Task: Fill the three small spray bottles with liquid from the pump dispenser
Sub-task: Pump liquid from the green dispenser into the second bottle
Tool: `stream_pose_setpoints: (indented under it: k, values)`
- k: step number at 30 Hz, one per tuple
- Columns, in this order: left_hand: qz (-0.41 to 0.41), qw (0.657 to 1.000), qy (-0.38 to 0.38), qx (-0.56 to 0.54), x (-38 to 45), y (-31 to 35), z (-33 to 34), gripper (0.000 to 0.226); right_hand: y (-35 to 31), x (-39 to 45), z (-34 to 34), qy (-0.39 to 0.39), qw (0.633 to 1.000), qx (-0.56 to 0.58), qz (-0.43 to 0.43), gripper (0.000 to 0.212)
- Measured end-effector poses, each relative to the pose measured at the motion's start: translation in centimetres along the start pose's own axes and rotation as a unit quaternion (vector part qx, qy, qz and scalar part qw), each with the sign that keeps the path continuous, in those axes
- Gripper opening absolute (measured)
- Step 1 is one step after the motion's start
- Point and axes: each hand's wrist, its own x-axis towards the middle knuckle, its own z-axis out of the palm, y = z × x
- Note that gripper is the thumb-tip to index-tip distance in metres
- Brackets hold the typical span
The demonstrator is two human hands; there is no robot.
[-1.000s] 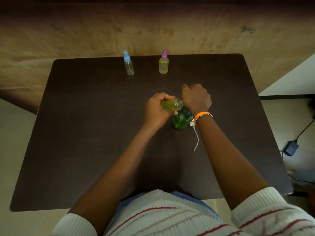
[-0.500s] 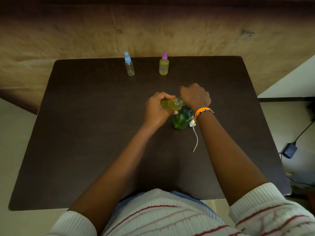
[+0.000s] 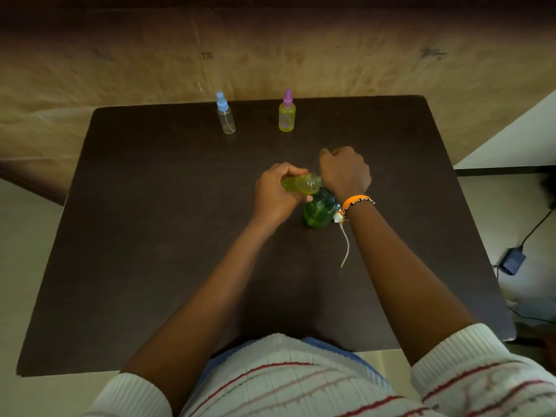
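A mottled tan wall (image 3: 301, 49) rises behind your dark brown tabletop (image 3: 150, 236), with pale floor and a cabled adapter (image 3: 513, 261) off to your right. Your left hand (image 3: 276, 197) grips a tilted yellow-filled bottle (image 3: 301, 184) above the green pump dispenser (image 3: 319, 210); your right hand (image 3: 344, 173) is curled at its neck, grasp hidden. A clear blue-capped bottle (image 3: 225, 115) and a yellow purple-capped bottle (image 3: 286, 114) stand at the far edge.
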Motion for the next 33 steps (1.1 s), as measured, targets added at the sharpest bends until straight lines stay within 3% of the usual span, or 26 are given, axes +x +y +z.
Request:
stream_pose_setpoints:
  k: [8,16,22,28,33]
  values:
    - [-0.001,1.000,0.002,-0.014,-0.1,0.4,-0.1,0.048,-0.7,0.6,-0.5,-0.074,0.995,-0.065,-0.012,0.047]
    - [0.010,1.000,0.010,0.010,0.0,0.1,0.2,0.046,0.1,0.4,0.2,-0.009,1.000,-0.007,-0.008,0.042]
    - [0.009,1.000,0.009,0.020,-0.2,0.2,0.1,0.045,0.0,0.4,0.1,-0.016,0.999,-0.027,-0.028,0.041]
    - [0.016,1.000,0.010,0.024,-0.3,0.6,-0.1,0.044,-0.4,1.0,-0.3,-0.080,0.994,-0.071,-0.028,0.046]
    - [0.010,1.000,0.012,0.016,-0.2,0.3,0.0,0.045,-0.1,1.0,-0.1,-0.063,0.996,-0.053,-0.022,0.043]
